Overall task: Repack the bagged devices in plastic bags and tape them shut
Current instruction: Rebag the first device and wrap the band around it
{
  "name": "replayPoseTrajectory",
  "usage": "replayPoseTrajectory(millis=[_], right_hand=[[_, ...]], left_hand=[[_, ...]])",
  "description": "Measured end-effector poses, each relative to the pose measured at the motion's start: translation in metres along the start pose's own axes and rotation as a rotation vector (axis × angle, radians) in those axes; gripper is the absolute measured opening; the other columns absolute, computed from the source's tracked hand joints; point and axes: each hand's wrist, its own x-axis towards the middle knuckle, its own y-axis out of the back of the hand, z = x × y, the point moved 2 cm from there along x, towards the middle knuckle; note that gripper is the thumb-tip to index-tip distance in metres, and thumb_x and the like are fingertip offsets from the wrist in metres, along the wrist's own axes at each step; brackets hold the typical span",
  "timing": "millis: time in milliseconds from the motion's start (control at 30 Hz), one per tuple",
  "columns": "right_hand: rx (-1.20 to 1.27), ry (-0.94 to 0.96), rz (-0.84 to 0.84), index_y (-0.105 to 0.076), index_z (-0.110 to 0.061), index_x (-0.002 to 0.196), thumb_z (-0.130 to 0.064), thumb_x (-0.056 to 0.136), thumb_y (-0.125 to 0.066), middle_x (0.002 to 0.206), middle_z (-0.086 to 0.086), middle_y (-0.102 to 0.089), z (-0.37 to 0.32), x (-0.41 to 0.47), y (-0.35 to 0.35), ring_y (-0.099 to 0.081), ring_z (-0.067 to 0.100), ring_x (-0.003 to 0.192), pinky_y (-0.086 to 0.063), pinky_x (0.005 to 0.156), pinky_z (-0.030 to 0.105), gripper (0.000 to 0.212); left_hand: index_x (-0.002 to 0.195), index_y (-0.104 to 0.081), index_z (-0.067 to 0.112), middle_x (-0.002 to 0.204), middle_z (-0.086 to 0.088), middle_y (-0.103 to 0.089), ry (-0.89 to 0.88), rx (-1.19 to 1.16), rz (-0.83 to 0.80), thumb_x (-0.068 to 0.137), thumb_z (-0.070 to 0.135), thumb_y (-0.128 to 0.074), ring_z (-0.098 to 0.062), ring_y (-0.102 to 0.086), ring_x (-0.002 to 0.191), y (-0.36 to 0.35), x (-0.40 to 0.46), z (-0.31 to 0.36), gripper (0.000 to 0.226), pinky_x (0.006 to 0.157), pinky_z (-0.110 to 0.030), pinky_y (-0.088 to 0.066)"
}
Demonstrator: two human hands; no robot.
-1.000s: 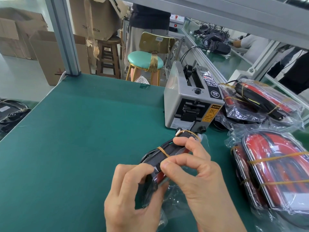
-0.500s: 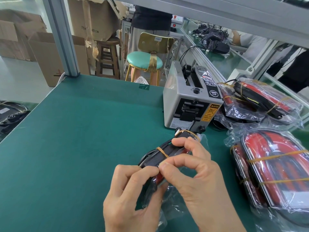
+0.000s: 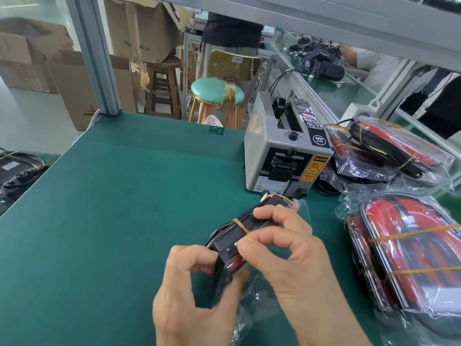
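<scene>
You're gripping the banded device (image 3: 247,236) with both hands, left hand (image 3: 197,293) and right hand (image 3: 294,253); rigid body, slippery plastic bag (image 3: 252,303) (grab the casing edges).

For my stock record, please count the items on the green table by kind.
Bagged devices lying at right: 2
Device held in both hands: 1
Tape dispenser: 1
Total: 4

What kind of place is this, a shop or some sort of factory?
Most likely a factory packing line: a green bench with a tape dispenser, bagged devices piled beside it, and cardboard boxes stacked behind.
</scene>
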Motion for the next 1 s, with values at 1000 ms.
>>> replayPoseTrajectory(millis=[1000], right_hand=[[-0.335,0.049,-0.145,-0.072,-0.047,0.065,-0.046,0.066,-0.072,0.116,-0.038,-0.046,-0.021,0.007,0.014,-0.04,0.004,0.122,-0.028,0.102,0.025,0.001]], left_hand=[[0.085,-0.052,0.024,0.076,0.005,-0.051,-0.072,0.036,-0.041,0.061,0.02,-0.084,-0.013,-0.054,0.065,-0.001,-0.002,-0.001,0.04,0.058,-0.022,-0.045]])
